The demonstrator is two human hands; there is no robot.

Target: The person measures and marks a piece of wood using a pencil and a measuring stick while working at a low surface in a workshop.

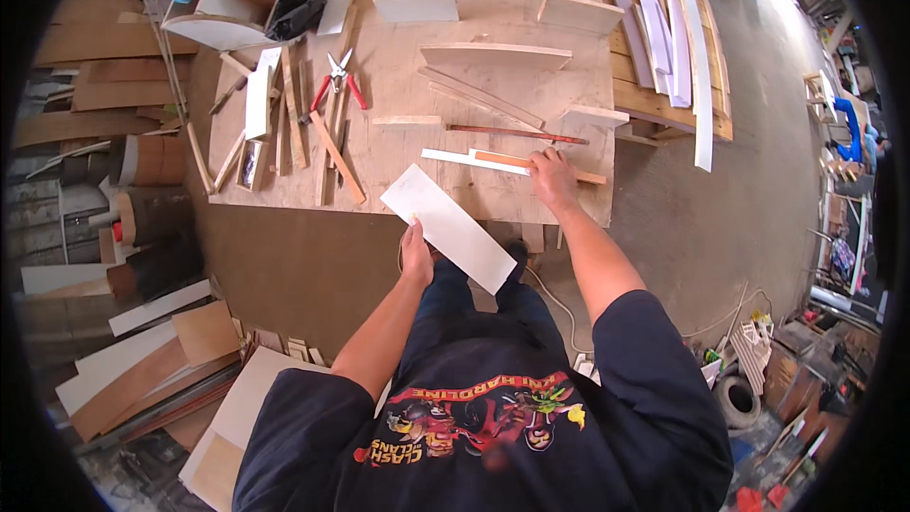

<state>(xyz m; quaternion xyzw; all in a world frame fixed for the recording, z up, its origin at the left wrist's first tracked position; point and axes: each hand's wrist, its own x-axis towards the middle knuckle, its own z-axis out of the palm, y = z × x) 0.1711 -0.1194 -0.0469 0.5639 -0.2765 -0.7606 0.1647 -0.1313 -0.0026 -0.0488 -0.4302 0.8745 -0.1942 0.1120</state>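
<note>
- Your left hand (417, 254) is closed on the left edge of the white panel (450, 230), thumb on its upper face; the fingers beneath are hidden.
- That panel slants in front of you, its far end overlapping the near edge of the desk (398, 66); you cannot tell whether it rests there.
- Your right hand (554, 175), beyond the panel and to its right, has its fingers bent over the orange-brown strip (500, 161); you cannot tell whether it grips or merely rests.
- Just beyond the panel, the white strip (450, 157) lies alongside that orange-brown one.
- Farther beyond the panel you have a reddish-brown stick (512, 134), then pale boards (495, 57) standing on edge.
- Beyond the panel and to its left lie your red-handled snips (355, 92), blades spread.
</note>
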